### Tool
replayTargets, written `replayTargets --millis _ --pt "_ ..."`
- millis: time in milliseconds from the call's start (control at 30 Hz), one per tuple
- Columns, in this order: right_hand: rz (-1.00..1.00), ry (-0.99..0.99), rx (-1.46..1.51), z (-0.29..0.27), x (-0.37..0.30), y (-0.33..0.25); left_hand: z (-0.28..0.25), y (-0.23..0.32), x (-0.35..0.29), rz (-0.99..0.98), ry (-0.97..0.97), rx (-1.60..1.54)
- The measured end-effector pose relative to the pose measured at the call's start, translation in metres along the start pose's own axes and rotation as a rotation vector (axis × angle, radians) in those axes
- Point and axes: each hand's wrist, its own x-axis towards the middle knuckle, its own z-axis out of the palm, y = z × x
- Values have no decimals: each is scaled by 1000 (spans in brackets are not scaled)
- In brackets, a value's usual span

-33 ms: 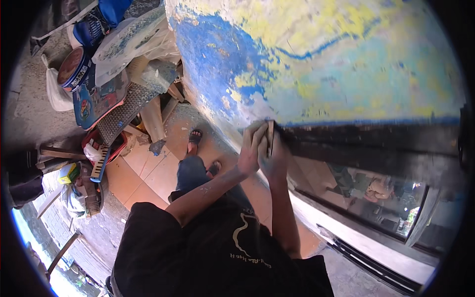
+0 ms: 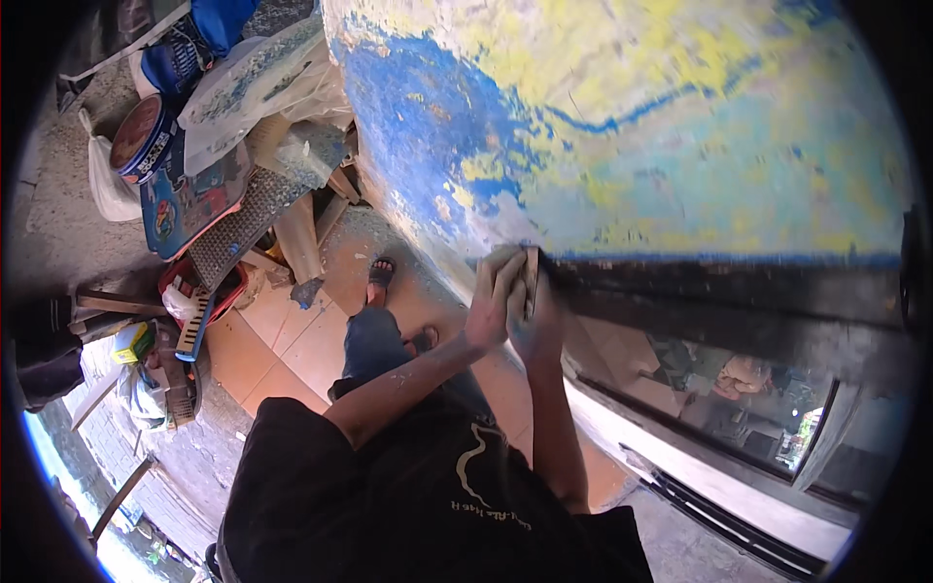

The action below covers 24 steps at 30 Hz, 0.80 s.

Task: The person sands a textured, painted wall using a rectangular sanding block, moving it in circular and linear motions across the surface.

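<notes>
My left hand and my right hand are pressed together at the corner where the painted wall meets a dark window frame. Between them they grip a thin flat piece with a pale, wood-like edge, held upright against the corner. Most of it is hidden by my fingers, so its kind cannot be told. The left fingers are bent over its near side, while the right hand, partly in shadow, closes on it from the frame side. Worn blue, yellow and turquoise paint covers the wall.
Below the frame is a glass pane with reflections. At the left lie a round tub, plastic sheeting, a woven panel, boards, a red basket and a small keyboard. My sandalled feet stand on orange tiles.
The wall's lower edge, the frame and both hands sit slightly lower in the picture. My hands keep the same grip at the same corner.
</notes>
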Motion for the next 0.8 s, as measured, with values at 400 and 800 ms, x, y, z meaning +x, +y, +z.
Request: replayTargets --millis 400,800 --pt "67 -124 -63 -4 10 -9 5 1 0 -120 -62 89" --pt "66 -175 -45 -4 21 -4 0 14 20 -254 32 78"
